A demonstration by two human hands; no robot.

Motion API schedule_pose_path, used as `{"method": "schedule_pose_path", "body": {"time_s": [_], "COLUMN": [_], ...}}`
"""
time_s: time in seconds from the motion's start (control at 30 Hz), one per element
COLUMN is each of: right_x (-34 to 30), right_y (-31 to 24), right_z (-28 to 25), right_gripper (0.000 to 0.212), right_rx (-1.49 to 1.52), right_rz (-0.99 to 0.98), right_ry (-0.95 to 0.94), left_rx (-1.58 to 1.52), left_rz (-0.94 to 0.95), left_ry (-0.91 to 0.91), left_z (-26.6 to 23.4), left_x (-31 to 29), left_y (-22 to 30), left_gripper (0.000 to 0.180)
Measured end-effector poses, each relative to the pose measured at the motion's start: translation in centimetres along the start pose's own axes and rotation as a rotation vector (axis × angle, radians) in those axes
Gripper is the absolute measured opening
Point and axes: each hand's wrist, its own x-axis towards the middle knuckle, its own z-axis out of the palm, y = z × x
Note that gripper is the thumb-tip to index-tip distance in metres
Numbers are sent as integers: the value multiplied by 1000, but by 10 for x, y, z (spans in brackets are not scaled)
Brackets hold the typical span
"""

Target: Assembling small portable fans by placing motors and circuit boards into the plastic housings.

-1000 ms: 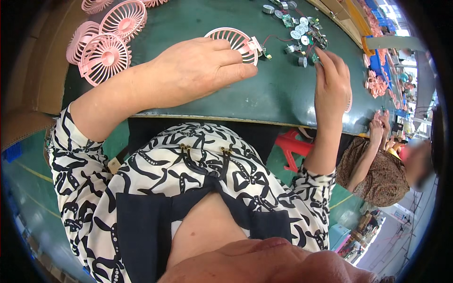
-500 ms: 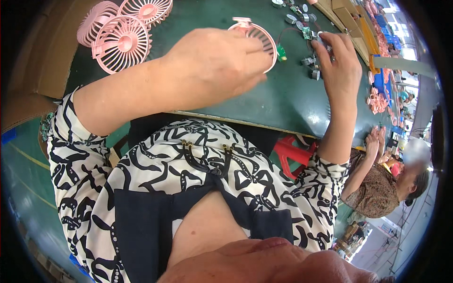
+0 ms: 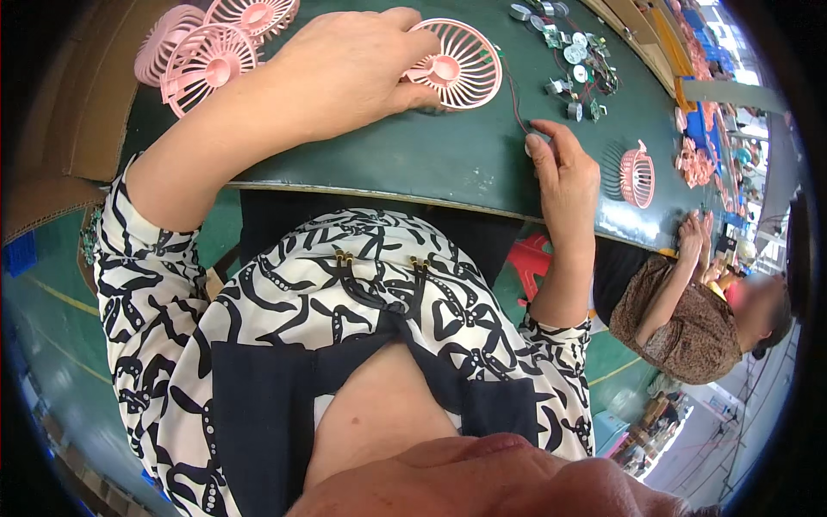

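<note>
My left hand (image 3: pixel 366 73) grips a pink round fan guard (image 3: pixel 472 76) by its left rim, with the slatted open side and central hub facing up. My right hand (image 3: pixel 568 172) is closed in a pinch over the table, to the right of the guard. Between its thumb and forefinger is a small silvery motor, mostly hidden by the fingertips. A thin dark red wire (image 3: pixel 514 90) runs from the motor up to a small green circuit board (image 3: pixel 498 53) at the guard's right rim.
Several pink fan guards (image 3: pixel 211 69) lie at the far left beside a cardboard box (image 3: pixel 103 95). Loose motors and circuit boards (image 3: pixel 579 65) are heaped at the far right. Another pink guard (image 3: pixel 637 177) stands near the right table edge. A co-worker (image 3: pixel 676 310) sits at the right.
My right hand has come nearer and left from the heap, drawing the wire along. My left hand has moved up and left, turning the guard's face into view. A guard now shows at right.
</note>
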Motion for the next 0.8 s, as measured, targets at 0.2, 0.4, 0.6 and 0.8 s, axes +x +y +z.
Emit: {"method": "schedule_pose_path", "body": {"time_s": [0.2, 0.4, 0.6, 0.8], "right_x": [-11, 5, 5, 11], "right_y": [18, 16, -30, -42], "right_z": [-4, -12, -13, -6], "right_gripper": [22, 23, 27, 28], "right_rx": [-175, -201, -134, -242], "right_rz": [-100, -95, -487, -595], "right_ry": [169, 89, -31, -142], "left_rx": [11, -149, -158, -193], "left_rz": [146, 341, 410, 432], "left_ry": [-6, -73, -85, -33], "left_z": [14, 21, 28, 31], "left_x": [3, 1, -1, 0], "left_y": [-10, 4, 5, 8], "left_gripper": [21, 18, 18, 17]}}
